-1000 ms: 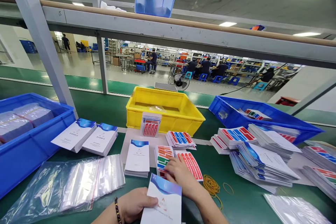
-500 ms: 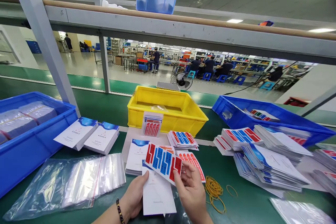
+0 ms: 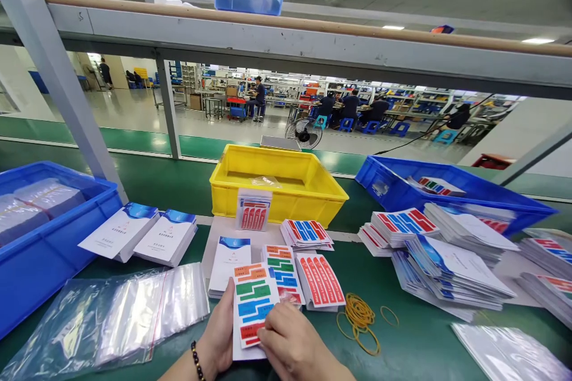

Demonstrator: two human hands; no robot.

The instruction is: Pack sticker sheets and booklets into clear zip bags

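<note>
My left hand (image 3: pixel 218 333), with a beaded bracelet at its wrist, grips a white booklet from the side. On top of it lies a label sheet (image 3: pixel 252 303) with orange, green, blue and red shapes. My right hand (image 3: pixel 292 339) pinches the lower right edge of that sheet. Just beyond are a stack of white booklets (image 3: pixel 230 268), a pile of multicoloured label sheets (image 3: pixel 282 268) and a pile of red-striped label sheets (image 3: pixel 320 280). Red-and-blue label sheets (image 3: pixel 306 233) lie behind these. A filled clear bag (image 3: pixel 253 211) leans against the yellow bin (image 3: pixel 279 202).
Blue bins stand at left (image 3: pixel 67 238) and right (image 3: pixel 447 190). Booklet stacks (image 3: pixel 165 238) and clear plastic bags (image 3: pixel 154 312) lie on the left. Yellow rubber bands (image 3: pixel 358 317), more booklets (image 3: pixel 460 268) and label sheets (image 3: pixel 404 226) lie on the right. A shelf beam (image 3: pixel 286 36) crosses above.
The red-and-blue label sheet that my right hand held over the booklet is no longer on top. A multicoloured label sheet now lies there. My right hand has moved lower and the view has shifted slightly.
</note>
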